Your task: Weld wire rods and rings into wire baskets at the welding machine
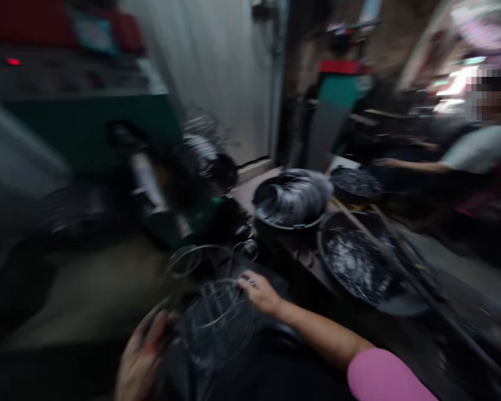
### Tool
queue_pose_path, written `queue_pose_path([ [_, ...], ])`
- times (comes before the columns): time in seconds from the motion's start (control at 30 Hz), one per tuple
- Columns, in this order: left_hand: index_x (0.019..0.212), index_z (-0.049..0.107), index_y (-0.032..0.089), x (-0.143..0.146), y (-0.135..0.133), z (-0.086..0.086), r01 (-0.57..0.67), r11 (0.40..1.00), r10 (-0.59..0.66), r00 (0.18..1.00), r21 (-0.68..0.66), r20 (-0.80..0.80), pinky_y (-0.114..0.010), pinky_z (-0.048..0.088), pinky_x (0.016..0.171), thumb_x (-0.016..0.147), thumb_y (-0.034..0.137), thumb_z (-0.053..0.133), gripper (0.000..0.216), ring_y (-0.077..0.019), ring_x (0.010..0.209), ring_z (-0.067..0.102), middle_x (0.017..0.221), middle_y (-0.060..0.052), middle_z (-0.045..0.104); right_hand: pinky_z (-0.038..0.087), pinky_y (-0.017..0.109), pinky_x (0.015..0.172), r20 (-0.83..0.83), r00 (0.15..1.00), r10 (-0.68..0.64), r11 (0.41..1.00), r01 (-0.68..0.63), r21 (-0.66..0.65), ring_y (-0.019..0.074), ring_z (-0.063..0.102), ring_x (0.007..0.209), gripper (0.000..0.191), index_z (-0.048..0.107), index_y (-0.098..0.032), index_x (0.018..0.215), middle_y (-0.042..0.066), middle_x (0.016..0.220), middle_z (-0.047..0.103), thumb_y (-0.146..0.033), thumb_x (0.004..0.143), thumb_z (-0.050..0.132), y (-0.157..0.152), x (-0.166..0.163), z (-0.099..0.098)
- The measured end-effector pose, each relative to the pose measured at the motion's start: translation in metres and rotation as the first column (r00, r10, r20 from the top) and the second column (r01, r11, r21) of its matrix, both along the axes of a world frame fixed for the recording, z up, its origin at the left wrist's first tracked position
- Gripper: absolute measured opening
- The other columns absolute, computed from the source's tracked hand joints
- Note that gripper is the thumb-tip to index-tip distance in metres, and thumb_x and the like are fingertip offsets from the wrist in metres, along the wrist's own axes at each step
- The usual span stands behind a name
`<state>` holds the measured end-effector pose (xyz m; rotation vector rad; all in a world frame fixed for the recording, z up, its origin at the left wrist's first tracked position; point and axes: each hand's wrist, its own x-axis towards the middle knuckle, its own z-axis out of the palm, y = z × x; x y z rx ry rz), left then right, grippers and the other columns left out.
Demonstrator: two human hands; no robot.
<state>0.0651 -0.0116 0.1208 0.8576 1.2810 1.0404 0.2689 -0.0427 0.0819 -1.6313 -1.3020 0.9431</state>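
My right hand (261, 294) is closed on the rim of a round wire rack (219, 320), which has a thin metal ring and crossing wires. The rack hangs tilted over my dark lap. My left hand (144, 348) is to the left of the rack, its fingers smeared by motion, so I cannot tell whether it touches the wire. Just beyond the rack are thin wire rings (186, 260), blurred and partly overlapping.
A black tub (286, 225) holds a stack of metal rings. Beside it, a wide basin (404, 306) is full of shiny metal pieces, with long poles (401, 273) across it. Green machines (92, 128) stand at left and back. Another person (476, 150) sits at right.
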Motion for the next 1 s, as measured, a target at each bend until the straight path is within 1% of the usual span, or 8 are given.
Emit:
queue_pose_path([
  [0.07,0.105,0.061,0.017,-0.011,-0.008,0.001,-0.079,0.997,0.079,0.997,-0.017,-0.003,-0.018,0.045,0.047,0.062,0.047,0.074,0.054,-0.0097,0.056,0.056,0.071,0.000,0.063,0.045,0.025,0.075,-0.020,0.997,0.069,0.995,-0.067,0.072,0.0150,0.058,0.080,0.028,0.062,-0.018,0.087,0.002,0.082,0.064,-0.035,0.087,0.039,0.009,0.007,-0.004],
  [0.17,0.113,0.057,0.014,-0.015,-0.008,-0.008,-0.046,0.998,0.049,0.998,-0.052,0.046,-0.018,0.044,0.048,0.061,0.047,0.073,0.063,-0.0092,0.053,0.055,0.066,0.001,0.061,0.045,0.030,0.085,0.013,0.989,0.148,0.984,-0.149,0.103,0.0190,0.060,0.093,0.032,0.063,-0.017,0.099,0.006,0.095,0.067,-0.035,0.086,0.039,0.019,0.011,-0.014],
  [0.27,0.121,0.052,0.013,-0.019,-0.005,-0.029,0.022,0.998,-0.020,0.999,-0.054,0.031,-0.030,0.051,0.073,0.066,0.045,0.070,0.066,-0.0180,0.077,0.064,0.085,-0.006,0.068,0.046,0.034,0.088,0.101,0.980,0.170,0.980,-0.179,0.091,0.0221,0.061,0.098,0.037,0.060,-0.015,0.111,0.009,0.104,0.067,-0.033,0.085,0.042,0.020,0.010,-0.024],
  [0.33,0.120,0.053,0.010,-0.023,-0.004,-0.046,0.054,0.999,-0.054,0.994,-0.002,-0.097,-0.037,0.044,0.092,0.068,0.045,0.067,0.064,-0.0242,0.100,0.060,0.107,-0.013,0.065,0.047,0.035,0.086,0.159,0.973,0.165,0.981,-0.178,0.075,0.0222,0.062,0.097,0.038,0.057,-0.016,0.117,0.009,0.104,0.067,-0.030,0.084,0.043,0.019,0.008,-0.030],
  [0.4,0.116,0.057,0.008,-0.027,-0.003,-0.061,0.078,0.996,-0.065,0.964,0.037,-0.257,-0.040,0.037,0.100,0.068,0.045,0.066,0.061,-0.0278,0.111,0.055,0.118,-0.016,0.060,0.048,0.034,0.085,0.218,0.962,0.164,0.983,-0.179,0.050,0.0221,0.063,0.095,0.038,0.056,-0.017,0.118,0.009,0.103,0.068,-0.026,0.084,0.043,0.018,0.007,-0.035],
  [0.5,0.111,0.061,0.009,-0.031,-0.001,-0.072,0.115,0.992,-0.089,0.922,0.047,-0.377,-0.041,0.034,0.102,0.069,0.044,0.064,0.054,-0.0297,0.115,0.052,0.119,-0.015,0.060,0.048,0.035,0.086,0.300,0.938,0.176,0.982,-0.187,0.011,0.0233,0.062,0.099,0.038,0.057,-0.019,0.118,0.008,0.106,0.067,-0.021,0.082,0.045,0.017,0.006,-0.039],
  [0.67,0.113,0.061,0.015,-0.029,-0.003,-0.078,0.182,0.981,-0.141,0.903,0.062,-0.407,-0.041,0.032,0.105,0.072,0.044,0.060,0.050,-0.0287,0.119,0.049,0.121,-0.010,0.060,0.047,0.037,0.089,0.343,0.921,0.182,0.982,-0.190,-0.012,0.0252,0.061,0.103,0.038,0.058,-0.018,0.117,0.010,0.112,0.065,-0.019,0.082,0.045,0.013,0.007,-0.039],
  [1.0,0.129,0.047,0.014,-0.037,-0.011,-0.092,0.322,0.946,-0.267,0.818,0.022,-0.510,-0.036,0.024,0.110,0.078,0.052,0.045,0.064,-0.0226,0.129,0.036,0.137,-0.007,0.043,0.048,0.038,0.087,0.171,0.963,0.208,0.975,-0.218,0.039,0.0233,0.063,0.099,0.037,0.058,-0.016,0.115,0.010,0.108,0.067,-0.031,0.084,0.045,0.006,0.013,-0.043],
])
